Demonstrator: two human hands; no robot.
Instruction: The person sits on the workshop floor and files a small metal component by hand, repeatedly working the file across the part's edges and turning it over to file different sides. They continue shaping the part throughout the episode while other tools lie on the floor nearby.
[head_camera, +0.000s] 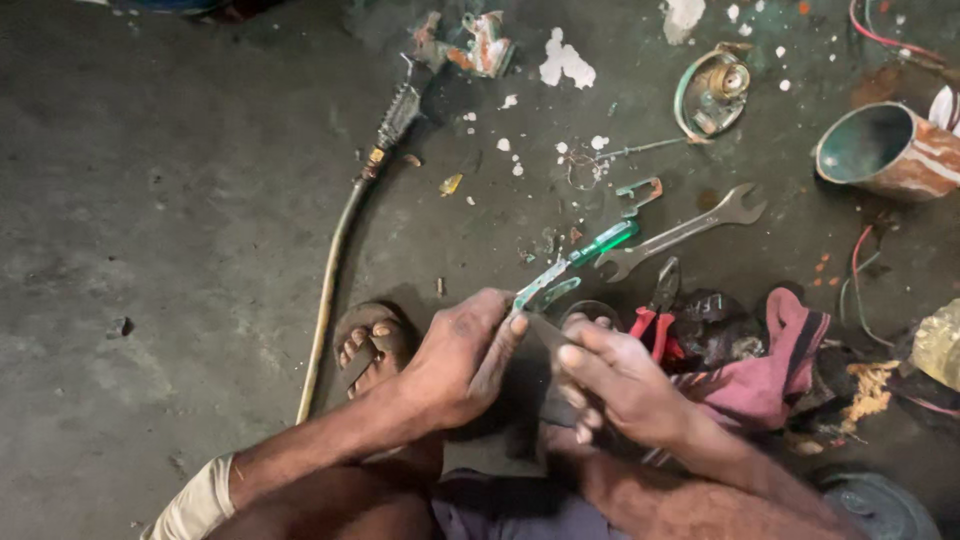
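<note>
Low over the grimy floor (150, 200), I see my left hand (460, 360) clamped on a thin metal strip (545, 335), my right hand (625, 380) pinching its other end, beside red-handled pliers (655, 315) and a wrench (680, 232)

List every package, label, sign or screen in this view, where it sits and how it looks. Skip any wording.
No signs or screens.
Tin can: on its side at the right edge of the floor, mouth facing left, round, teal inside, with a worn rust-red and white wrapper.
Crinkled bag: far right edge, yellowish and shiny, partly cut off.
Both lie away from the left hand and right hand.
</note>
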